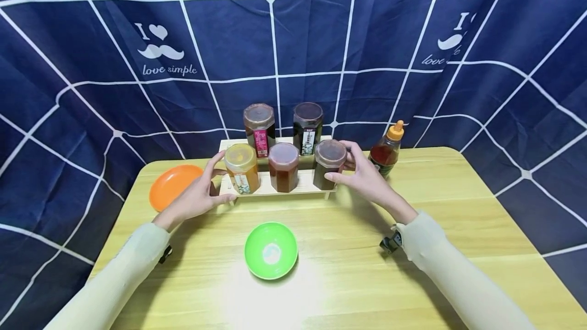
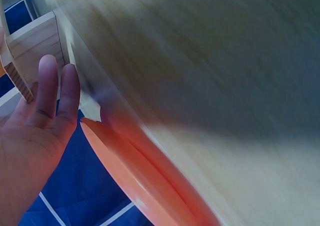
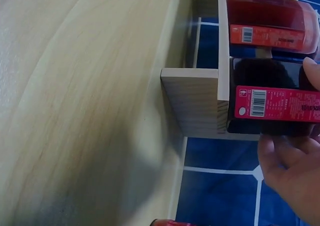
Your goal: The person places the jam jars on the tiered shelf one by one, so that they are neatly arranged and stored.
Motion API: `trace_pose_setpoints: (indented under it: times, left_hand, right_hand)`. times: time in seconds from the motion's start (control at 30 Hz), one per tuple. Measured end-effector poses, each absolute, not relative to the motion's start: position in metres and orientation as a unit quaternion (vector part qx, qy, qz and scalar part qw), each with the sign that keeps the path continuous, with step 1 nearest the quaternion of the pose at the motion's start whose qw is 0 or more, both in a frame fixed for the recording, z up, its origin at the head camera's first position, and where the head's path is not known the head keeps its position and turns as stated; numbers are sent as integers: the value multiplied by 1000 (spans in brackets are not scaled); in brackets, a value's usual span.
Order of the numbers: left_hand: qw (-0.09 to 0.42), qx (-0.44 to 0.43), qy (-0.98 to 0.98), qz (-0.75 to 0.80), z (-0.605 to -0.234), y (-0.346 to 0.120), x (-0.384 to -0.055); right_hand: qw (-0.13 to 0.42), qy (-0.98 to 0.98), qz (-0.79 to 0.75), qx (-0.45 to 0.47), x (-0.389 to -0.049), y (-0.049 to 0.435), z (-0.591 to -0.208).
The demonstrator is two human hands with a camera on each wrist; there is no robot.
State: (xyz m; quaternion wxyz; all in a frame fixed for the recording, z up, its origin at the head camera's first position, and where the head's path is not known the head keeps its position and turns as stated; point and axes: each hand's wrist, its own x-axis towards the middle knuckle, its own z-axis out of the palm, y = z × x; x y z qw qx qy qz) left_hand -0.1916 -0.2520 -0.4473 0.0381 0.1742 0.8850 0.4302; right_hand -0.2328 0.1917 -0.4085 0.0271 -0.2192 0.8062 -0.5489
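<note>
A pale wooden two-step rack [image 1: 303,182] holds several lidded jars. My right hand [image 1: 364,174] grips the dark jar [image 1: 326,164] at the front right, thumb across its front and fingers on its far side. In the right wrist view this dark jar [image 3: 255,75], with a red label, stands at the shelf's end. My left hand [image 1: 199,192] is at the rack's left end, beside the yellow jar [image 1: 243,167]. Its fingers [image 2: 47,85] extend loosely past the shelf board's end. Between the two front jars is a reddish-brown jar [image 1: 283,169].
On the back step stand a pink-labelled jar [image 1: 260,129] and a black jar [image 1: 307,129]. An orange plate [image 1: 171,187] lies left, a green bowl [image 1: 270,233] in front. A squeeze bottle [image 1: 386,152] with an orange cap stands right. Blue curtain [image 1: 312,39] hangs behind the table.
</note>
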Motion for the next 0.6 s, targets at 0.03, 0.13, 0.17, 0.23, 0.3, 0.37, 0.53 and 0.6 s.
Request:
trace_pose_setpoints:
  times: [0.03,0.13,0.17,0.23,0.3,0.37,0.53,0.6]
  left_hand:
    - [38,173,885,431,-447,-252,-191]
    - [38,172,882,436,-447,-254,-189]
    - [38,171,882,437,-447,-254,-189]
    - [38,171,881,440,-448,-254,-188]
    - [37,170,881,440,-447,-255,-188]
    - [37,169,882,438,-448,-254,-188]
    - [37,170,885,431,-446,-250,-188]
    - [37,174,886,428,-444,-248,-187]
  right_hand:
    - [30,805,-551,-220,-233,192,-409]
    - [36,800,-556,-222,-236,191,-410]
    - [38,798,-559,-223,-237,191,-411]
    - [41,792,-567,-225,-238,191,-413]
    - [42,785,-575,-227,-239,190,-415]
    - [42,781,-581,-226,-239,191,-417]
    - [31,794,-567,-217,-236,194,-420]
    - [23,803,-552,-222,-234,196,-420]
